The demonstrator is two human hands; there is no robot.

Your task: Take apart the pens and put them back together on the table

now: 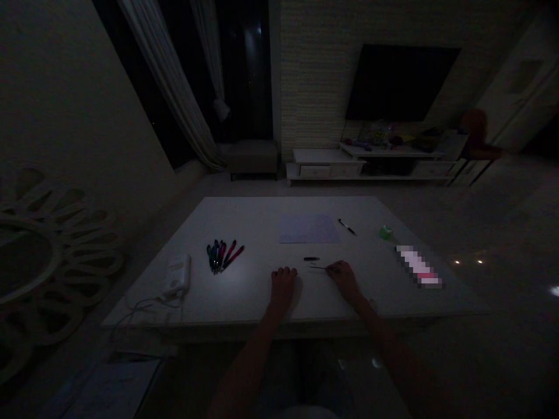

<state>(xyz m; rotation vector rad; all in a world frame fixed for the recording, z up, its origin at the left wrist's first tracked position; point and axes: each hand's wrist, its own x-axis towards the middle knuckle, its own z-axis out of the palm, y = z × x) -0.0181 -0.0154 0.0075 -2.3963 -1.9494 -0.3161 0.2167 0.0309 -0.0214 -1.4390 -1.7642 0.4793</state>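
Note:
In the dim head view, my right hand [345, 279] is over the white table, its fingers pinched on a thin dark rod [321, 267] that looks like a pen refill and points left. Just beyond it lies a short dark pen part [311, 259], with a tiny light piece [313, 264] beside it. My left hand [283, 284] rests palm down on the tabletop to the left, fingers slightly apart and bent, holding nothing that I can see. Farther back are a printed or written sheet of paper [309, 228] and a black-and-white pen [347, 227].
Several coloured pens [222, 256] lie fanned out on the left of the table [257, 212]. A white power strip [178, 276] with cables stands near the left edge. Toward the right edge are a green container [385, 233] and a blurred-out phone-like object [419, 267].

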